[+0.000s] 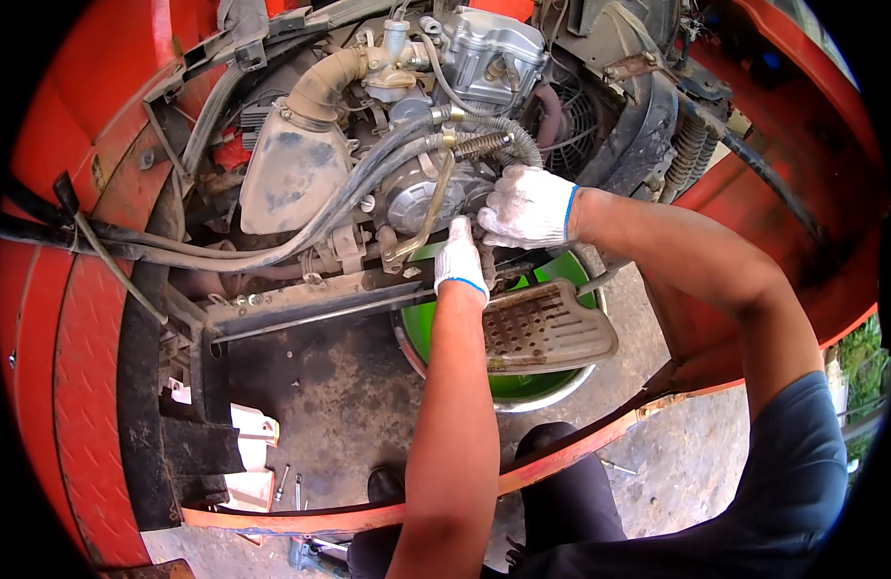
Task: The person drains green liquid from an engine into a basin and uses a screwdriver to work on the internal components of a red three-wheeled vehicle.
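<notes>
Both my hands wear white knit gloves with blue cuffs and reach in at the lower side of a dusty engine (421,205). My left hand (461,264) is just below the round engine cover, one digit pointing up; its other fingers are hidden. To its right, my right hand (528,206) has its fingers curled in against the engine's side, and whatever they hold is hidden. A bent metal lever (436,206) rises beside my left hand. Below the hands are a perforated metal foot pedal (547,330) and a green basin (522,388) partly under it.
Thick hoses (272,253) run across the left of the engine, near a dusty air-filter box (296,176). A metal frame bar (310,299) crosses below. A coil spring (689,154) stands at right. An orange-red body edge (561,461) curves in front; tools (298,490) lie on the ground.
</notes>
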### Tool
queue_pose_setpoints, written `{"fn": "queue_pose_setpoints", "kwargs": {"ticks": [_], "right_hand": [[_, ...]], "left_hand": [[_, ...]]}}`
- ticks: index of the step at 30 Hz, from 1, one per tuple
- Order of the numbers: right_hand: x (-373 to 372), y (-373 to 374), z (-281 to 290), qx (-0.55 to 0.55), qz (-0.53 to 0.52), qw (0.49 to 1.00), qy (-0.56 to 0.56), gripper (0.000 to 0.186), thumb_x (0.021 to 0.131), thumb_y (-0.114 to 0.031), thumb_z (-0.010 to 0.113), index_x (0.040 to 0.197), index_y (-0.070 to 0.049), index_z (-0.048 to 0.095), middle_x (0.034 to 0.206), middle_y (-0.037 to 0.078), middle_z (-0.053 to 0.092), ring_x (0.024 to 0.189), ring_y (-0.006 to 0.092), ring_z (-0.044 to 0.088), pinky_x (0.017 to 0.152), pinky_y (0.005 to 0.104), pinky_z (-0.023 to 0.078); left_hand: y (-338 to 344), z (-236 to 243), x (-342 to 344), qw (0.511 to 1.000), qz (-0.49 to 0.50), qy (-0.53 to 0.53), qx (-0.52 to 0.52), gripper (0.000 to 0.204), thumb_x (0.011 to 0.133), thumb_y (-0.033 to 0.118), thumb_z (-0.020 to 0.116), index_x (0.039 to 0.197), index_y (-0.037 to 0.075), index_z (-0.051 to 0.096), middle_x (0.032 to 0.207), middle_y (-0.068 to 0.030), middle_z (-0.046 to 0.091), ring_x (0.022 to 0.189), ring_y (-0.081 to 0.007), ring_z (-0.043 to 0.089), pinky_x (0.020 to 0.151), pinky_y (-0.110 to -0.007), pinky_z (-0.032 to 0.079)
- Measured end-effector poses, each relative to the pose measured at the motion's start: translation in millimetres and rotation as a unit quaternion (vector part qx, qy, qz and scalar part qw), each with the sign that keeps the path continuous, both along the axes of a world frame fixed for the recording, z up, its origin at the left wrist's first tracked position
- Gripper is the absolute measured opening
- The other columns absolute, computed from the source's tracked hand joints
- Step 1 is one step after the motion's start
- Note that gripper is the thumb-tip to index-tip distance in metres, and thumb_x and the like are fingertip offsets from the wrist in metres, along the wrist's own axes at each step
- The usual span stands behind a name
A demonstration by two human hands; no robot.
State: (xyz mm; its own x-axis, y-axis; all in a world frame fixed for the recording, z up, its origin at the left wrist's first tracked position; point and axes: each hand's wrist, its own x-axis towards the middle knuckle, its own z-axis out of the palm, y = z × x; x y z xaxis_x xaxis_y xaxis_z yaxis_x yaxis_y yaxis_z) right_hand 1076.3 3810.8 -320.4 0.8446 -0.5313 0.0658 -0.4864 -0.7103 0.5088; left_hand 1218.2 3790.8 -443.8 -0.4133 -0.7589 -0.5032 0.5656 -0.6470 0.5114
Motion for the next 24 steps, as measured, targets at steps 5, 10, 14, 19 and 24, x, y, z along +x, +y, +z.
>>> {"fn": "queue_pose_setpoints", "kwargs": {"ticks": [5,10,14,19,24], "right_hand": [[7,-3,10,0.067,-0.095,0.992,-0.042,0.035,0.092,-0.039,0.069,0.078,-0.008,0.059,0.064,0.014,0.061,0.064,0.0385,0.065,0.063,0.0509,0.051],[8,0,20,0.13,-0.109,0.982,-0.085,0.036,0.095,-0.039,0.064,0.079,-0.006,0.062,0.063,0.017,0.061,0.065,0.0409,0.066,0.063,0.0517,0.052],[21,6,20,0.078,-0.116,0.981,-0.136,0.038,0.097,-0.044,0.061,0.085,-0.007,0.064,0.066,0.017,0.065,0.067,0.0422,0.067,0.067,0.0539,0.054],[7,7,24,0.103,-0.067,0.983,-0.139,0.037,0.098,-0.043,0.063,0.091,-0.007,0.063,0.076,0.019,0.064,0.077,0.0426,0.066,0.073,0.0535,0.052],[3,12,47,0.187,-0.09,0.962,-0.179,0.039,0.102,-0.044,0.061,0.1,-0.005,0.065,0.081,0.022,0.065,0.084,0.0448,0.066,0.077,0.0534,0.05]], "left_hand": [[0,10,-1,0.997,0.033,0.0,-0.07,0.035,0.103,0.054,0.058,0.102,0.021,0.07,0.076,0.0068,0.06,0.056,-0.0086,0.053,0.044,-0.026,0.039],[6,21,-6,0.987,0.101,0.002,-0.125,0.038,0.105,0.046,0.051,0.105,0.012,0.068,0.086,-0.0011,0.065,0.064,-0.0121,0.057,0.052,-0.029,0.045],[3,30,3,0.974,0.109,0.101,-0.169,0.041,0.106,0.037,0.051,0.132,0.008,0.059,0.124,-0.0102,0.064,0.103,-0.0243,0.066,0.086,-0.044,0.054],[-6,13,20,0.964,0.008,0.21,-0.161,0.048,0.106,0.045,0.045,0.123,0.005,0.063,0.112,-0.011,0.07,0.093,-0.0239,0.068,0.073,-0.036,0.054],[-3,40,49,0.933,0.0,0.225,-0.28,0.037,0.103,0.027,0.054,0.121,-0.002,0.068,0.112,-0.014,0.073,0.097,-0.0253,0.069,0.085,-0.039,0.055]]}}
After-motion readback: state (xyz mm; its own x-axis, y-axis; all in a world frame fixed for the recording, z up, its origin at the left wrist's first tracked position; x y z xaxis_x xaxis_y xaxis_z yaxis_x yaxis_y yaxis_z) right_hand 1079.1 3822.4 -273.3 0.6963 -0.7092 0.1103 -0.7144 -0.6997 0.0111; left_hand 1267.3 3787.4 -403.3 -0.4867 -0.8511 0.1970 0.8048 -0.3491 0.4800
